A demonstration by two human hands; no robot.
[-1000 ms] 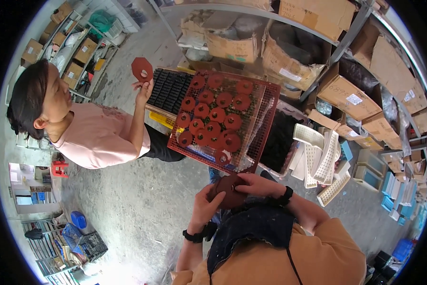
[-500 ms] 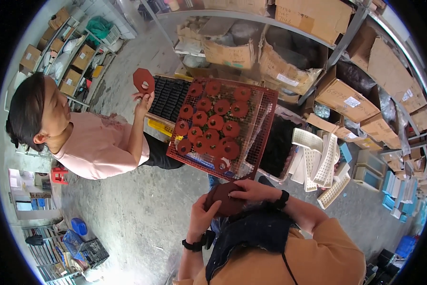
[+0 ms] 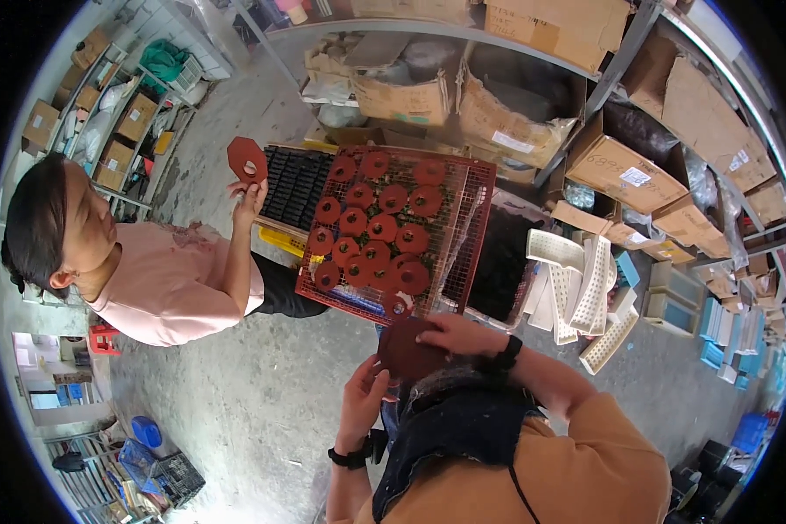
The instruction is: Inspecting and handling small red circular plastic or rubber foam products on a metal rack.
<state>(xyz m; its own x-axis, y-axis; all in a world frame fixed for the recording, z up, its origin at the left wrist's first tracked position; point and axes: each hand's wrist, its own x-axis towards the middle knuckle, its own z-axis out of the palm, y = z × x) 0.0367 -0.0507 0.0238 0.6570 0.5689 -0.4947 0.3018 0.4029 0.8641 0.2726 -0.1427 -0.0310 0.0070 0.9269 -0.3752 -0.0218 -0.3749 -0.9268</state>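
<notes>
Since half second ago: crate and co-worker's raised disc sit slightly nearer view's left; own hands little changed. Left hand below crate, fingers spread open, fingertips touching dark red disc lower-left edge. Disc just below crate's near rim. Right hand curled over disc's top-right edge, gripping it.

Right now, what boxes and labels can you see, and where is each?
Cardboard box: right shelf, brown, tilted, open, with a white label.
Torn box: middle shelf, brown, with a pale label.
Small box: shelf, left of it, brown.
Stacked boxes: far left racks, brown, small.
</notes>
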